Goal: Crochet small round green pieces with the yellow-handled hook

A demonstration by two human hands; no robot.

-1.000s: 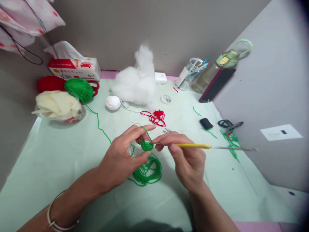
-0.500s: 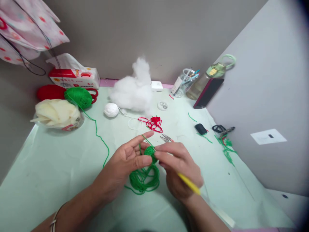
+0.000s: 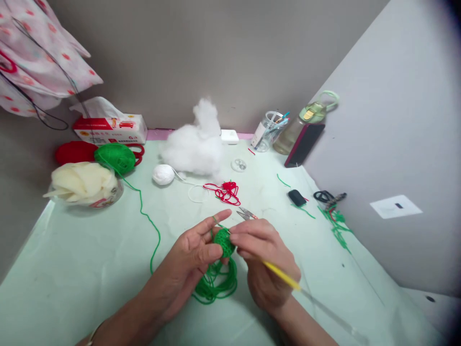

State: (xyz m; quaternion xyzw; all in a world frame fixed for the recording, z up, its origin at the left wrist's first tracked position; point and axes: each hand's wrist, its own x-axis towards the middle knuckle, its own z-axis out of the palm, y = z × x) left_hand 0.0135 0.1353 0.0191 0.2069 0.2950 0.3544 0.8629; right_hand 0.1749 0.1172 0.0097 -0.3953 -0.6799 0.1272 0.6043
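The person's left hand (image 3: 194,252) holds a small round green crochet piece (image 3: 224,243) in its grip, thumb on the near side, with a strand of green yarn (image 3: 215,219) looped over the raised forefinger. The piece is held up between the two hands, just above a loose coil of green yarn (image 3: 220,287) on the counter (image 3: 108,269). The right hand (image 3: 268,254) has its grip clasped on a yellow-handled crochet hook (image 3: 283,276), the near tip at the upper edge of the piece; whether it sits inside a stitch cannot be told. One second ago the hook lay almost level, pointing off to the right; now it slants down past the right wrist, its far metal end blurred. The piece, seen more from the side then, now turns its rounded face to the view. The blades of the scissors (image 3: 248,213), mostly hidden by the right hand before, now show beyond its knuckles. Farther back, the red yarn (image 3: 229,192), white ball of yarn (image 3: 163,175) and fluffy stuffing (image 3: 192,150) keep their places relative to one another.
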